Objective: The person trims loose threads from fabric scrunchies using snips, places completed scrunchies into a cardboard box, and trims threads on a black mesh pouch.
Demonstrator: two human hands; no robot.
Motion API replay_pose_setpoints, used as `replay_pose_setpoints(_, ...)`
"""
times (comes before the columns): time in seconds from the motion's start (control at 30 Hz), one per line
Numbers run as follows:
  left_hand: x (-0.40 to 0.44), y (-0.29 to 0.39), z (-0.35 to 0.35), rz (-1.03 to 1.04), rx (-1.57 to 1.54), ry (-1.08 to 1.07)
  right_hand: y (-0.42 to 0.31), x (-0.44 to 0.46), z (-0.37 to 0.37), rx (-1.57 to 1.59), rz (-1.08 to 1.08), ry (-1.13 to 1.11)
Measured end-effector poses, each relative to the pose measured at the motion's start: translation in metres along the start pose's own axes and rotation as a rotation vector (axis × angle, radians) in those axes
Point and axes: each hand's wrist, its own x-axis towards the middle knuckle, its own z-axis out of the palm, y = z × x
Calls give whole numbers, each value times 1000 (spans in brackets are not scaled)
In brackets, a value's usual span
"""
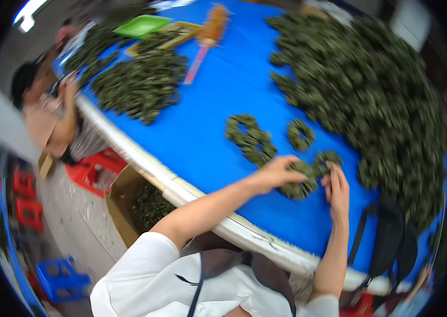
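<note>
The green ring (298, 184) is round, so it shows no clear long axis; it lies roughly flat, its face turned upward, though blur hides the exact tilt. It sits on the near part of the blue table, between the two hands, with the left hand (276, 172) on its left side and the right hand (338, 191) just to its right. The left hand pinches the ring's rim between thumb and fingers. The right hand is half curled, its fingertips touching the near edge of a smaller-looking ring (328, 157); whether they grip it I cannot tell. That ring stands close against the held one on its far right side, touching or nearly so. Farther off lies a single ring (301, 134), apart from the others, and to its left a joined row of rings (250, 138) has its long axis running from far left to near right. Blue cloth (202, 116) lies open between this row and the left pile (139, 87), while only a narrow strip parts the right hand from the large heap (361, 90). The table's pale edge (181, 194) slants from far left to near right beneath both forearms, and a black bag (387, 240) bounds the right hand's near right side.
</note>
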Motion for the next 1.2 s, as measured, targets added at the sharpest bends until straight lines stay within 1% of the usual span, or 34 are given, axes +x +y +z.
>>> replay_pose_setpoints(0.07,-1,5,-1,-60,19,41,-9,-1,-2,143,-5,-44)
replay_pose_setpoints(0.13,-1,5,1,-45,-38,40,-13,-4,-4,173,46,-79)
replay_pose_setpoints(0.17,0,2,0,-36,-35,38,-11,-5,-6,179,58,-37)
replay_pose_setpoints(0.23,1,1,0,-32,-31,54,-6,-5,-6,76,0,-156)
replay_pose_setpoints(0.27,1,2,1,-45,-29,44,-3,-6,-3,81,6,-142)
replay_pose_setpoints(0.4,-2,6,4,-34,8,41,10,-9,12,-98,-180,-94)
replay_pose_setpoints(0.43,-2,5,6,-41,8,42,10,-10,15,-96,-174,-92)
replay_pose_setpoints(0.57,-4,7,12,28,121,43,0,-17,23,-202,-382,19)
replay_pose_setpoints(0.6,-4,6,12,27,123,47,-1,-18,24,-199,-381,16)
replay_pose_setpoints(0.73,-4,1,14,132,372,-4,1,-20,25,-371,-389,53)
replay_pose_setpoints(0.9,-5,-1,21,182,374,-10,2,-21,27,-414,-412,59)
replay_pose_setpoints(1.07,-5,0,20,153,373,-5,3,-21,27,-443,-438,97)
replay_pose_setpoints(1.1,-6,0,21,154,373,-6,3,-21,26,-443,-439,98)
replay_pose_setpoints(1.2,-6,4,23,116,282,10,5,-12,19,-133,-357,186)
